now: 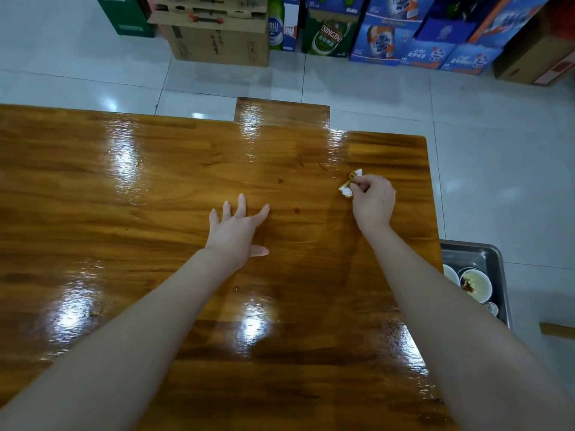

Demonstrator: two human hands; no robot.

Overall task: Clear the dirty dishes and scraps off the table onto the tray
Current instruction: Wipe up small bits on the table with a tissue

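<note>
Head view. The varnished wooden counter [124, 197] fills most of the frame and shines under overhead light.

The left hand [238, 231] lies palm down on the counter near its middle. Its fingers [242, 203] are straight and spread apart, the thumb is out to the side, and it holds nothing.

The right hand [371, 200] is near the counter's far right corner. Its fingers [362, 183] are curled and pinch a crumpled napkin [347, 189], white with brownish-yellow staining. The napkin sits at the counter surface; whether it is touching or just lifted cannot be told.

Small reddish-brown sauce spots [281, 181] mark the wood between the two hands.

A metal tray [494, 259] sits lower than the counter, just past its right edge and partly hidden by it. In the tray is a white bowl [476, 284] smeared with food residue. The rim of another white dish [450, 275] shows beside it, and a small white cup [493, 308] lies on the near side.

A wooden bench [281, 110] stands against the counter's far edge. Beyond it, on the pale tiled floor [77, 73], are a brown cardboard box [217, 42] and stacked beer cartons [329, 35].
</note>
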